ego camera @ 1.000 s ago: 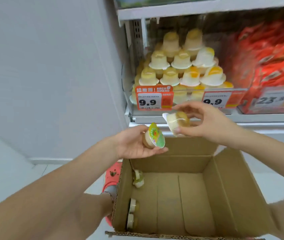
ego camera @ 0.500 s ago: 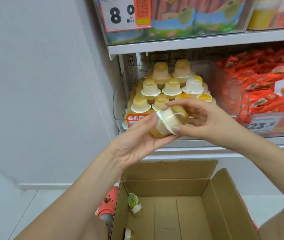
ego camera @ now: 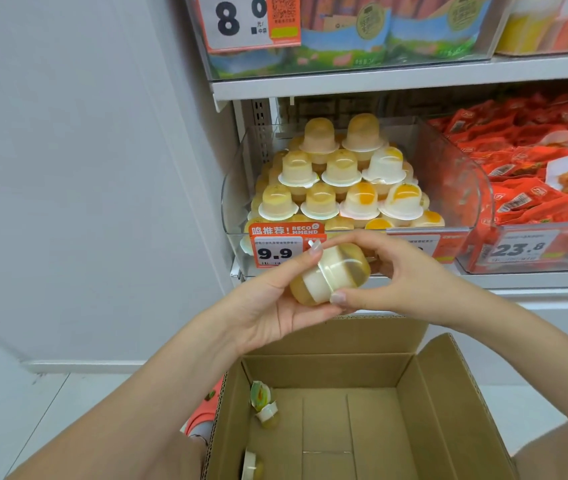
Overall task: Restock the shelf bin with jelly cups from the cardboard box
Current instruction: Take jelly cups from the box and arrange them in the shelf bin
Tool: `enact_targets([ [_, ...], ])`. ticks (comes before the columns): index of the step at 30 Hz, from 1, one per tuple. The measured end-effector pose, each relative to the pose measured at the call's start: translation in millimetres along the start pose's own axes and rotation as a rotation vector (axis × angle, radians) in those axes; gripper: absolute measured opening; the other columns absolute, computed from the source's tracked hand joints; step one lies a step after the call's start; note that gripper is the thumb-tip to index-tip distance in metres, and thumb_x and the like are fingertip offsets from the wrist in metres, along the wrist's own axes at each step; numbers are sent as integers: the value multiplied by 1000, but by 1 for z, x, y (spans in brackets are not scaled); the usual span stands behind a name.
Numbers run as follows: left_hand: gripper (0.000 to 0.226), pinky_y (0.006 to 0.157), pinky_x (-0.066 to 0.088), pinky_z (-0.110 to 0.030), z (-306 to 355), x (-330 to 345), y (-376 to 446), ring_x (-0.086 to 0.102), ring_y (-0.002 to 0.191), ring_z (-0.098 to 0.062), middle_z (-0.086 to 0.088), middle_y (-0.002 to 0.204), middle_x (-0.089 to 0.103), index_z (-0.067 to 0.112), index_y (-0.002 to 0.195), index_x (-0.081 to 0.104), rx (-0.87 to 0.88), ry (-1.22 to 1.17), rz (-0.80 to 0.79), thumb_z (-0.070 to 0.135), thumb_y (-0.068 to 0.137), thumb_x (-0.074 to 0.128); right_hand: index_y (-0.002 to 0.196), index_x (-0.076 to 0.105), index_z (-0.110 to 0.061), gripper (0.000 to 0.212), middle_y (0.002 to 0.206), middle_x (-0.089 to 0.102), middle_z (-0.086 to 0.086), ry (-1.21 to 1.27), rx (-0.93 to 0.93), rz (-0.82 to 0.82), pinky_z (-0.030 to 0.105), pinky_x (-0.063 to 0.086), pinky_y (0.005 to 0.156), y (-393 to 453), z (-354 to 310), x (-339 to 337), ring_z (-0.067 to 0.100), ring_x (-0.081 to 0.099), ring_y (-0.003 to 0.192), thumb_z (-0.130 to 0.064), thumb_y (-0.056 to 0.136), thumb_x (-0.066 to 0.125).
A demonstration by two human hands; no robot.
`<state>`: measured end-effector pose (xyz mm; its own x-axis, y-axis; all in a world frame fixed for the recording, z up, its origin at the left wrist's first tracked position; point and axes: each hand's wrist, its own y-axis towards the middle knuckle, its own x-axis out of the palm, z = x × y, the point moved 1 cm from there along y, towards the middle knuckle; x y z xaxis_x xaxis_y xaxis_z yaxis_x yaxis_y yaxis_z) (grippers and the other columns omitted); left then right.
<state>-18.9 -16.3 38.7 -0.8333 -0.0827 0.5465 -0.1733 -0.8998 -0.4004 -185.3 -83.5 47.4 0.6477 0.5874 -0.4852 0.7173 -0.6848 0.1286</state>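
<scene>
At frame centre, the left hand (ego camera: 268, 306) and right hand (ego camera: 403, 282) together grip two jelly cups (ego camera: 331, 275) pressed lid to lid, just in front of the clear shelf bin (ego camera: 448, 188) piled with cups. Below, the open cardboard box (ego camera: 448, 410) holds a few loose cups (ego camera: 265, 407) along its left wall.

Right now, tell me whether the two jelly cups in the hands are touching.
Touching. The head view shows the two jelly cups pressed lid to lid, no gap, between left hand and right hand.
</scene>
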Motion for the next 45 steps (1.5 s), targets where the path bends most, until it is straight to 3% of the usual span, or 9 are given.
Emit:
enact_targets([
  [4, 67, 60, 60, -34, 3, -5, -3, 67, 99, -37, -23, 119, 64, 8, 128, 54, -17, -19, -4, 25, 67, 77, 117, 59, -31, 61, 111, 64, -8, 28, 2, -5, 35, 51, 92, 1, -4, 8, 12, 61, 102, -38, 62, 83],
  [7, 61, 56, 60, -33, 3, -6, -5, 71, 84, -35, -21, 107, 69, 7, 121, 58, -16, 4, 32, 26, 65, 74, 116, 59, -27, 57, 109, 65, -7, 47, -10, 29, 26, 51, 92, 1, -6, 14, 7, 63, 99, -30, 64, 82],
  [11, 63, 70, 61, -34, 15, -9, -10, 71, 87, -32, -20, 108, 69, 2, 118, 59, -1, 36, 45, 49, 77, 63, 113, 63, -25, 49, 104, 66, -4, 67, -4, 156, 33, 54, 89, 15, -11, 13, 11, 65, 94, -16, 69, 83],
  [13, 60, 75, 60, -36, 23, -19, -9, 71, 90, -29, -12, 112, 69, 3, 114, 62, 88, 262, 226, 56, 87, 52, 114, 63, -28, 50, 104, 64, -9, -36, -25, 260, 28, 53, 88, 34, -21, -2, 7, 62, 93, -24, 69, 83],
  [15, 37, 76, 57, -33, 29, -33, -8, 70, 87, -23, -1, 104, 68, 13, 103, 65, 254, 727, 486, 46, 91, 54, 119, 60, -28, 54, 107, 61, -10, -263, -62, 288, 21, 47, 82, 60, -36, -23, 7, 58, 93, -31, 69, 82],
  [18, 2, 68, 50, -24, 30, -49, -4, 64, 80, -16, 2, 89, 67, 19, 88, 64, 364, 1105, 584, 21, 87, 64, 125, 56, -26, 61, 115, 56, -8, -662, -82, 106, 22, 38, 82, 102, -57, -44, 13, 53, 107, -35, 70, 81],
  [23, 9, 73, 49, -26, 33, -61, 3, 63, 88, -18, -2, 96, 68, 16, 91, 67, 389, 1208, 618, 19, 85, 61, 125, 54, -29, 61, 125, 53, -5, -950, -71, -313, 39, 48, 91, 140, -57, -30, 18, 50, 112, -35, 70, 81],
  [39, 11, 82, 53, -34, 27, -60, 21, 61, 92, -17, 2, 94, 66, 13, 90, 68, 375, 1321, 550, 17, 84, 59, 126, 48, -35, 61, 120, 45, -11, -1023, -37, -598, 24, 39, 82, 177, -63, -11, 13, 42, 110, -23, 74, 79],
  [45, 12, 81, 54, -34, 28, -61, 25, 62, 89, -17, 4, 87, 64, 12, 92, 67, 362, 1314, 533, 14, 83, 59, 131, 46, -37, 62, 128, 43, -12, -1019, 26, -705, 28, 39, 92, 182, -65, -12, 15, 40, 122, -14, 80, 73],
])
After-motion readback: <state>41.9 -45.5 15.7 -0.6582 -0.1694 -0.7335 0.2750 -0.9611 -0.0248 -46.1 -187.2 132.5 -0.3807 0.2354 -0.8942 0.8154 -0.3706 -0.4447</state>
